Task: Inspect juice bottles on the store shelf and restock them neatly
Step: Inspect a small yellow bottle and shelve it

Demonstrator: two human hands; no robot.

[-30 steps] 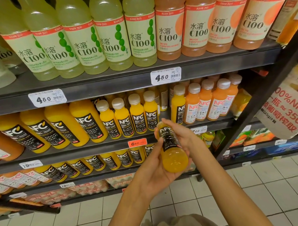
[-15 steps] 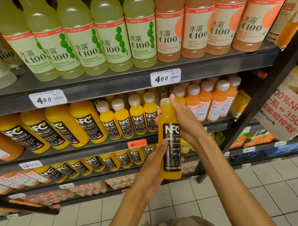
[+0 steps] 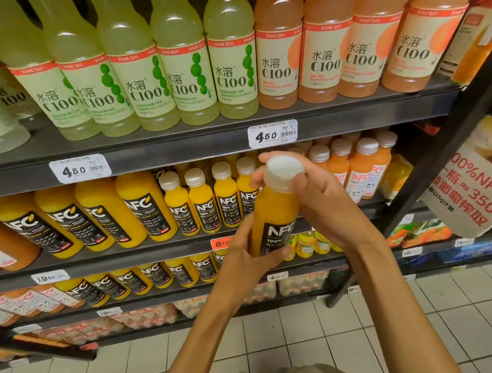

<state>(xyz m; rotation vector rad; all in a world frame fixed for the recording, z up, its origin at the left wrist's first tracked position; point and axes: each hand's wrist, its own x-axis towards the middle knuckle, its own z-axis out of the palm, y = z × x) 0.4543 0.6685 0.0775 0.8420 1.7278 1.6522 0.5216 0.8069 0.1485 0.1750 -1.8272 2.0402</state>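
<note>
A small orange NFC juice bottle (image 3: pixel 274 213) with a white cap and black label is held upright in front of the middle shelf (image 3: pixel 157 252), its top tipped toward me. My left hand (image 3: pixel 242 259) grips its lower body from the left, thumb across the label's bottom. My right hand (image 3: pixel 319 203) wraps the neck and cap from the right, fingers curled behind the cap. A row of matching small NFC bottles (image 3: pixel 200 205) stands on the shelf just behind.
Large NFC bottles (image 3: pixel 99 218) fill the shelf's left side, paler orange NFC bottles (image 3: pixel 360 175) the right. C100 bottles (image 3: pixel 183 76) line the shelf above. A dark upright post (image 3: pixel 425 189) and a hanging promo sign (image 3: pixel 470 193) stand at right. Tiled floor lies below.
The bottle went from upside down to upright, then tipped its cap toward me. My right hand slid up to the neck and cap; my left hand stayed low on the body.
</note>
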